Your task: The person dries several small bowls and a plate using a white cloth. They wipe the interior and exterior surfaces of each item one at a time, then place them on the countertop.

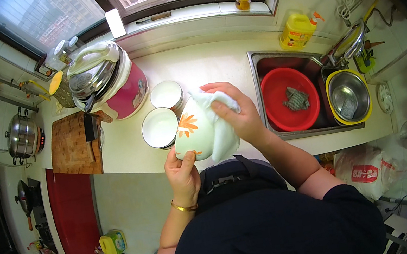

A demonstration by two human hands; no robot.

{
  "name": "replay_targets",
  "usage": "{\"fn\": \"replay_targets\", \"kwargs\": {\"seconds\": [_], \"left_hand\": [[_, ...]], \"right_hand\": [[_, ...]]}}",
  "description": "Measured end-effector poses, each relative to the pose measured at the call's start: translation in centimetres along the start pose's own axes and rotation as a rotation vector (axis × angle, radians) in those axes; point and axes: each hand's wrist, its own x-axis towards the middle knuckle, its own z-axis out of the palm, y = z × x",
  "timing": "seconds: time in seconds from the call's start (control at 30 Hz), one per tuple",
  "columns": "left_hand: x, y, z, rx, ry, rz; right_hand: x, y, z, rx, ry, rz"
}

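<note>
A pale green bowl (195,136) with an orange flower print is tilted on its side in front of me, its outside towards my view. My left hand (184,171) grips its lower left rim, thumb on the outer wall. Bunched in my right hand (234,110) is a white cloth (223,128), pressed against the bowl's right side and hanging down over it. Part of the bowl is hidden by the cloth. Just left of the bowl, two white-lined bowls stand upright on the counter: a nearer one (160,128) and a farther one (166,94).
A steel sink (312,131) at right holds a red basin (271,107) with a checked cloth, beside a steel bowl (348,89). At left stand a pink electric pressure cooker (125,93) and a wooden cutting board (69,151). A knife (153,17) lies on the windowsill.
</note>
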Motion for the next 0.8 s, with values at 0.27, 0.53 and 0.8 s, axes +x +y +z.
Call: {"fn": "replay_targets", "kwargs": {"seconds": [0.27, 0.53, 0.8], "left_hand": [[0.7, -0.4, 0.8, -0.431, -0.020, 0.016], [0.8, 0.0, 0.4, 0.023, -0.016, 0.038], [1.0, 1.6, 0.5, -0.045, -0.098, -0.224]], "right_hand": [[-0.8, 3.2, -0.5, 1.339, 0.050, 0.558], [-0.1, 3.0, -0.8, 1.355, 0.033, 0.472], [-0.3, 4.7, -3.0, 1.021, 0.121, 0.523]]}}
